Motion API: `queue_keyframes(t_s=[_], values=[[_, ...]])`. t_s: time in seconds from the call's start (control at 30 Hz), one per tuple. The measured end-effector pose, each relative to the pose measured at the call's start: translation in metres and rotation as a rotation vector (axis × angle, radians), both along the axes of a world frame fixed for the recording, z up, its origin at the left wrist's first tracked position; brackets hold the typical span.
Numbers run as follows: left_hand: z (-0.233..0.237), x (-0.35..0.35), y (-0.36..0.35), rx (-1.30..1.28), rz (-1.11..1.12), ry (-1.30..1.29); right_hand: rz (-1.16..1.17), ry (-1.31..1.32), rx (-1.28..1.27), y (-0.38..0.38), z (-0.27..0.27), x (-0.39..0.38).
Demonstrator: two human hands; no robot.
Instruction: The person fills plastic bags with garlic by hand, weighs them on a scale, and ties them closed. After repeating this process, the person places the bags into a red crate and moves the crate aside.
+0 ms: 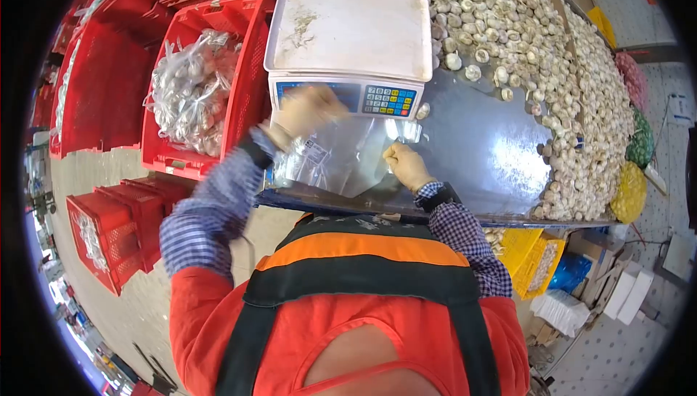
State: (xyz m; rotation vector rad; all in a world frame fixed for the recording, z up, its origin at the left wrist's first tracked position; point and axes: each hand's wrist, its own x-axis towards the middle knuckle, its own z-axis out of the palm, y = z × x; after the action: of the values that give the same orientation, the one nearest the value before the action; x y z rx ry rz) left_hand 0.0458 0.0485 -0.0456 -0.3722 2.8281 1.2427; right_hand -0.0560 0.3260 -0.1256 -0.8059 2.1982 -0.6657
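A clear plastic bag [345, 160] with a small printed label lies flat on the metal table, just in front of the white weighing scale [363, 29]. At the bag's right edge, my right hand [408, 166] is closed in a pinch on the plastic. My left hand [308, 113] is over the scale's display, above the bag's left side. Motion smears its fingers, so I cannot see whether they grip anything. The scale's pan carries only bits of dry debris. One garlic bulb [423, 111] sits beside the keypad.
Loose garlic bulbs [501, 15] are heaped across the back and right of the table [475, 142]. To the left, a red crate [250, 69] holds bagged garlic [192, 95]. More red crates [102, 84] stand beyond it. Yellow crates [519, 251] are below at the right.
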Motion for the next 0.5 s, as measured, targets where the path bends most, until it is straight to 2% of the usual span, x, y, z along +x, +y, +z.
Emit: queue_keyframes(t_s=[0.03, 0.07, 0.13, 0.17, 0.23, 0.27, 0.33, 0.37, 0.4, 0.47, 0.5], values=[[-0.023, 0.003, 0.045, -0.069, -0.034, 0.157, 0.015, 0.063, 0.026, 0.000, -0.003, 0.002], [-0.043, -0.002, 0.074, -0.200, -0.126, 0.053, 0.028, 0.130, 0.051, -0.001, -0.005, 0.001], [-0.104, -0.010, 0.102, -0.516, -0.097, 0.003, 0.026, 0.070, 0.012, 0.004, -0.011, 0.000], [-0.110, -0.011, 0.102, -0.513, -0.110, 0.006, 0.036, 0.011, -0.035, 0.006, -0.014, -0.001], [-0.121, -0.012, 0.088, -0.535, -0.347, -0.001, 0.000, 0.009, -0.062, 0.006, -0.004, -0.003], [-0.129, -0.007, 0.080, -0.532, -0.355, -0.009, -0.013, -0.001, -0.088, 0.007, 0.000, 0.000], [-0.126, -0.006, 0.061, 0.111, -0.318, 0.223, -0.051, -0.038, -0.097, 0.006, -0.011, -0.001], [-0.125, -0.006, 0.057, 0.252, -0.293, 0.161, -0.087, -0.069, -0.096, 0.006, -0.016, 0.000], [-0.122, -0.005, 0.054, 0.245, -0.299, 0.157, -0.092, -0.071, -0.104, 0.004, -0.014, 0.001], [-0.117, -0.003, 0.050, 0.677, -0.131, -0.053, -0.087, 0.085, -0.047, 0.002, -0.010, 0.003], [-0.119, -0.004, 0.048, 0.566, -0.072, 0.055, -0.092, 0.082, -0.048, 0.004, -0.010, 0.003]])
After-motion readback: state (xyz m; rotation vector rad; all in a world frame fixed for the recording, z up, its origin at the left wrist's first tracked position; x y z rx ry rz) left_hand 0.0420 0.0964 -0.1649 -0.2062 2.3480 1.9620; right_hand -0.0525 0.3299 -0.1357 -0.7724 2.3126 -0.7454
